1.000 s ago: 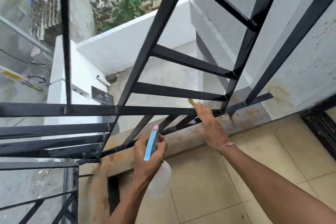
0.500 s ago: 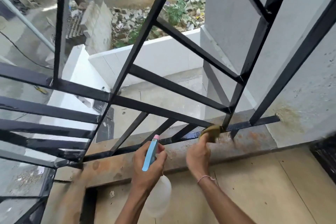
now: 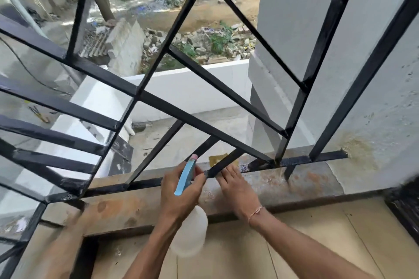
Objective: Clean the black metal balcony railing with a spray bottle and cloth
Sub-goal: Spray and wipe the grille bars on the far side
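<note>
The left hand (image 3: 181, 190) gripped the spray bottle (image 3: 190, 229) by its blue trigger head, nozzle aimed up toward the railing (image 3: 190, 118), body hanging down; it looked light and rigid. The right hand (image 3: 238, 188), fingers straight, pressed a soft, limp yellow cloth (image 3: 216, 159) against the bottom rail, which ran left to right along the ledge (image 3: 127, 208).

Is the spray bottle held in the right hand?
No, the left hand grips the spray bottle, while the right hand presses a yellowish cloth on the railing.
</note>
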Action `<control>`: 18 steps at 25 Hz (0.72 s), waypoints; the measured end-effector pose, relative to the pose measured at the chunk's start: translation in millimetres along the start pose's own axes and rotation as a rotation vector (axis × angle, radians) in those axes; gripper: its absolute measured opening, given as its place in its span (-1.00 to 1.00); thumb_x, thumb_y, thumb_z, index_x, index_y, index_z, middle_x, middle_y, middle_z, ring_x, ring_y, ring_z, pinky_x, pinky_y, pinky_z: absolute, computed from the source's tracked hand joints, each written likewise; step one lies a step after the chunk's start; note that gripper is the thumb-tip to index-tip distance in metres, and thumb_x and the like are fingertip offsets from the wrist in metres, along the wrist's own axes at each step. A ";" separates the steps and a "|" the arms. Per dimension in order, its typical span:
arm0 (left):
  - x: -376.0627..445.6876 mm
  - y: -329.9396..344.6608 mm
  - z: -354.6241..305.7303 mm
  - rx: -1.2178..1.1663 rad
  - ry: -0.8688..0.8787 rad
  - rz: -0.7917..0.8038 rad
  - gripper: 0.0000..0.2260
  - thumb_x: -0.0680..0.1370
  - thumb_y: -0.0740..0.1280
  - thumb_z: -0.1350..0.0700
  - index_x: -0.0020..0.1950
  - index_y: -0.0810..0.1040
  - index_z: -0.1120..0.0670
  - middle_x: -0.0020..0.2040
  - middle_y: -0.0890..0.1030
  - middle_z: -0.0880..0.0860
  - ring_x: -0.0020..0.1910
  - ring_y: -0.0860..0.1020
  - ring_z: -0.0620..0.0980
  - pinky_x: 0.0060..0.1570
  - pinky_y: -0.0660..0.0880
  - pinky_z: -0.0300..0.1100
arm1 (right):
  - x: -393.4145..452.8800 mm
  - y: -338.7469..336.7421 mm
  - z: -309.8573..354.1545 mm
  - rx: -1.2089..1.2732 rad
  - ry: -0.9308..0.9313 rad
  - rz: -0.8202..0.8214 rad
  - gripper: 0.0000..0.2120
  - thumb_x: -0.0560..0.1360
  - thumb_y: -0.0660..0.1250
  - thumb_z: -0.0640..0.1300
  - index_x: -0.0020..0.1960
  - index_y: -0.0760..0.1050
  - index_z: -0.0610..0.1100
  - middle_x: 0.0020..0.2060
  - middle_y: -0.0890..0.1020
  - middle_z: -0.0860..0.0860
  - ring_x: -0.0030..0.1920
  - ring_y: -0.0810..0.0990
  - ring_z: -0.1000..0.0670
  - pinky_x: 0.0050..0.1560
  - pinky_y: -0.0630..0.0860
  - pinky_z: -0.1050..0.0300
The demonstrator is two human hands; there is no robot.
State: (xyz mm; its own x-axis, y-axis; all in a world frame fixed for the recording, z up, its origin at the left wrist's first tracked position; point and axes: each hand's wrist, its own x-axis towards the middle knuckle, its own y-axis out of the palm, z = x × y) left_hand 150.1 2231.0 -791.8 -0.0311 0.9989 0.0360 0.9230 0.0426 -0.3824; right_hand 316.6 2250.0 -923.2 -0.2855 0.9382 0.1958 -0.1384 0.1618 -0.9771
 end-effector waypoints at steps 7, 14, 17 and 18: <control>-5.3 23.3 -13.6 -0.009 0.074 0.111 -0.93 0.48 0.42 0.10 -0.20 0.61 0.04 -0.41 0.53 -0.07 -0.44 0.54 -0.05 -0.43 0.51 -0.27 | -24.9 -57.1 -44.5 -0.677 -0.084 0.357 -0.36 0.67 0.08 -0.27 0.54 -0.23 -0.47 0.55 -0.09 -0.41 0.58 -0.13 -0.35 0.49 -0.34 -0.24; -13.4 60.9 -46.6 -0.053 0.106 0.267 -0.89 0.49 0.45 0.11 -0.19 0.59 0.12 -0.39 0.51 -0.01 -0.46 0.51 -0.07 -0.46 0.47 -0.27 | -40.3 -113.9 -50.1 0.183 0.288 0.336 -0.64 0.58 0.20 -0.26 0.36 0.45 -0.23 0.30 0.54 -0.19 0.34 0.48 -0.19 0.36 0.44 -0.05; -16.4 65.2 -61.4 -0.039 0.104 0.300 -0.88 0.49 0.45 0.10 -0.17 0.59 0.12 -0.35 0.52 0.06 -0.42 0.52 -0.05 -0.44 0.51 -0.25 | -48.7 -149.2 -69.5 0.922 0.804 0.292 -0.73 0.58 0.15 -0.25 0.02 0.61 -0.28 -0.12 0.68 -0.18 -0.10 0.66 -0.16 -0.15 0.54 0.02; -16.9 65.0 -69.2 -0.030 0.108 0.305 -0.88 0.46 0.43 0.06 -0.18 0.58 0.10 -0.35 0.52 0.06 -0.40 0.52 -0.04 -0.44 0.52 -0.23 | -52.6 -164.1 -76.6 1.150 0.963 0.233 -0.73 0.57 0.15 -0.28 -0.03 0.63 -0.30 -0.21 0.68 -0.16 -0.19 0.65 -0.13 -0.21 0.51 0.04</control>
State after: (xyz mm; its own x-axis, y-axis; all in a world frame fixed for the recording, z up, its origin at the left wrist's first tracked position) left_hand 237.2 2215.5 -753.3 0.2884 0.9572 0.0225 0.8945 -0.2610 -0.3629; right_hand 427.0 2197.5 -779.6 0.2419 0.8183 -0.5214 -0.9512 0.0940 -0.2938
